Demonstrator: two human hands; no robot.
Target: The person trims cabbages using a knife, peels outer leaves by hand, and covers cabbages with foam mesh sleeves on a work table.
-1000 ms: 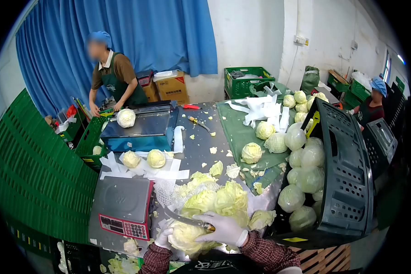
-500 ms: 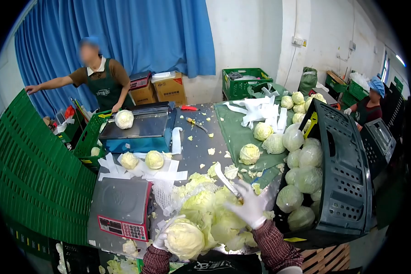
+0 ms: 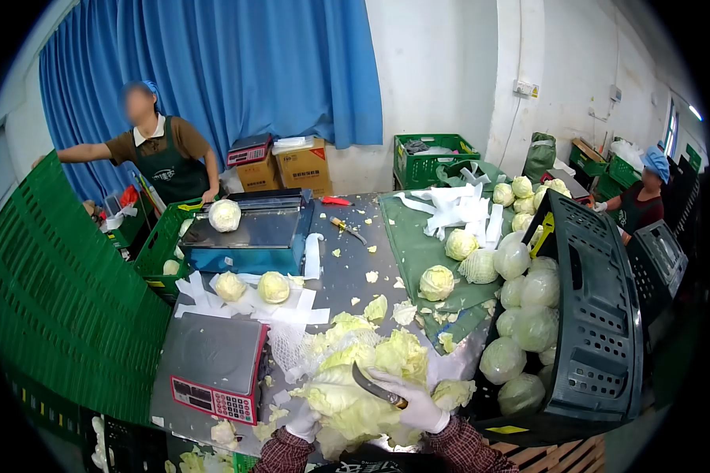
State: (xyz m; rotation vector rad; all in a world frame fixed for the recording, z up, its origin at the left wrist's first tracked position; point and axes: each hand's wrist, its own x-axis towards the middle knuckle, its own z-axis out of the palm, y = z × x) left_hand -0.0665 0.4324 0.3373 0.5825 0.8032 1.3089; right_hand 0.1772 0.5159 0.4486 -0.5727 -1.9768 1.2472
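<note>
My right hand [image 3: 412, 400], in a white glove, holds a curved knife [image 3: 377, 388] with its blade pointing up and left over the leaves. A large leafy cabbage [image 3: 343, 402] lies between my hands, close to my body. My left hand [image 3: 303, 422], also gloved, is at the left side of this cabbage, its fingers mostly hidden by the leaves. Loose cabbage leaves [image 3: 402, 355] and a white foam net [image 3: 289, 347] lie just beyond.
A scale [image 3: 217, 355] is at left, with trimmed cabbages [image 3: 274, 288] beyond. A dark crate [image 3: 592, 315] of wrapped cabbages stands at right. Another knife [image 3: 347, 230] lies mid-table. One person [image 3: 166, 158] stands at back left, another [image 3: 645, 197] at far right.
The trimmed cabbage by my left hand is out of sight, and a leafy one is between my hands. My right hand has moved down and left with the knife. The view has tilted slightly.
</note>
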